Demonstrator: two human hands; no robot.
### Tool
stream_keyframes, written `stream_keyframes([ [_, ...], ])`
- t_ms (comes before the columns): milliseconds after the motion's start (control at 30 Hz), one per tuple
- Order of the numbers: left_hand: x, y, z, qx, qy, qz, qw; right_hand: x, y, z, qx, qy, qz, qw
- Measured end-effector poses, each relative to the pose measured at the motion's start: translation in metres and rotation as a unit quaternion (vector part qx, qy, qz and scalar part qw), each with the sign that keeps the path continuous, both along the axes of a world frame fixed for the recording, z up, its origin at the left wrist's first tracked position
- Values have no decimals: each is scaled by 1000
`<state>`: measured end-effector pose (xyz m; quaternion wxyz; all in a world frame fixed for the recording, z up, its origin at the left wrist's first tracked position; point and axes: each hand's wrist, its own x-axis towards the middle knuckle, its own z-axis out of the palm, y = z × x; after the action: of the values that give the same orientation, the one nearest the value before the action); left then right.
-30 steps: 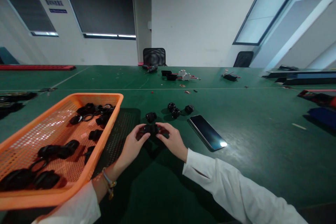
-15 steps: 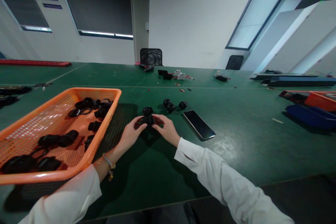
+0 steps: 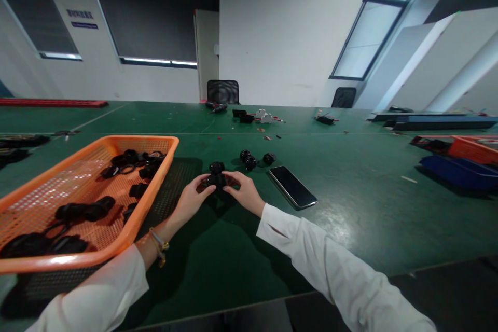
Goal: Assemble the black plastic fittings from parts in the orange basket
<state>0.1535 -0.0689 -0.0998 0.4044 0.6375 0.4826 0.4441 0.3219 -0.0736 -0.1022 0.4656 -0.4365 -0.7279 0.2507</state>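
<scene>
Green tabletop (image 3: pixel 361 192), smooth, w/ the work near its front edge. L hand (image 3: pixel 190 198) pinches the L end of a small black cylindrical fitting (image 3: pixel 216 181), thumb nearest the viewer; R hand (image 3: pixel 248 193) grips the R end likewise, thumb & fingertips closed. Fitting is held btwn the 2 hands, roughly level; can't tell if it rests on the surface.

Just beyond it, a 2nd stubby black ribbed part (image 3: pixel 217 167); they overlap in view, so touching or apart is unclear. Further R, 3 small round black pieces (image 3: pixel 250 162), 2 bunched, 1 just beside. Near them, a flat dark rectangular phone (image 3: pixel 292 187) lies at a slant.

L of the hands: orange perforated plastic basket (image 3: pixel 158 184) w/ several black parts (image 3: pixel 100 208) inside. Far R, a dark-blue shallow tray (image 3: pixel 459 171).
</scene>
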Motion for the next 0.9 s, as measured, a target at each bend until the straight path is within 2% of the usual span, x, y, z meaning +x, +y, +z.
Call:
stream_keyframes([
  [300,-7,2,-2,-4,9,6,1000,0,-1,4,2,-27,29,999],
  [667,-7,-5,4,-18,17,7,1000,-1,2,-2,7,12,26,1000],
  [900,-5,-5,1,11,13,-2,1000,-2,0,-1,11,6,28,1000],
])
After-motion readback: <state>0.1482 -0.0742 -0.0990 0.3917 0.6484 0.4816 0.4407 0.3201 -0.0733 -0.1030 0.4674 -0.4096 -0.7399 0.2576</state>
